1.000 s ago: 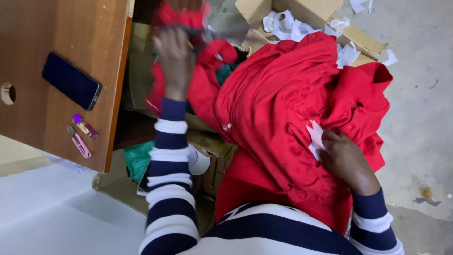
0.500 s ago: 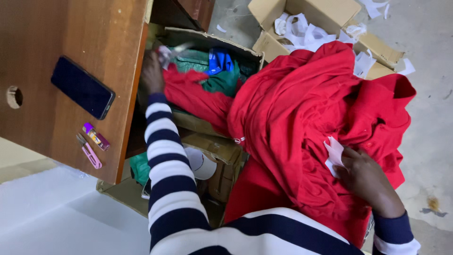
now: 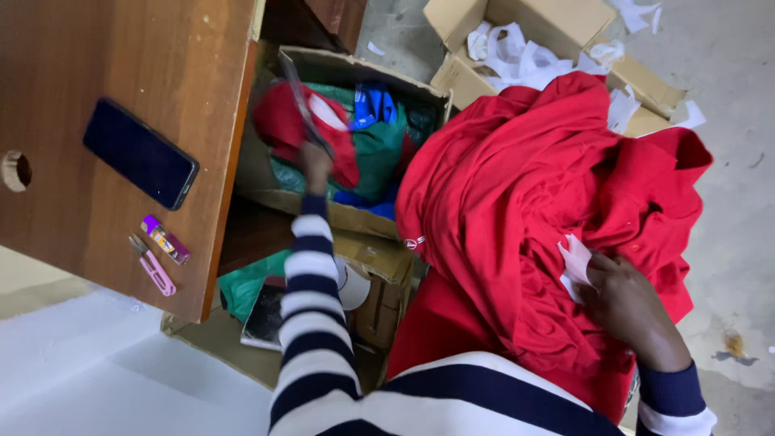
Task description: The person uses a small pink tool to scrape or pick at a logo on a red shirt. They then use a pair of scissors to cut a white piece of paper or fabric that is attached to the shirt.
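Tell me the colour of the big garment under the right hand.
Red: the big cloth garment is plain red, clearest in the head view.

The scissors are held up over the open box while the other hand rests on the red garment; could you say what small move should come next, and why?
Probably bring the left hand with the scissors back across to the white tag. The right hand already pinches that tag on the red garment, and the blades hang over the box, away from it.

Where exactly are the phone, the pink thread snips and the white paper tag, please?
phone (image 3: 140,153), head view, middle of its dark screen.
pink thread snips (image 3: 153,270), head view, on the pink handle.
white paper tag (image 3: 576,263), head view, its middle, by the right hand (image 3: 626,307).
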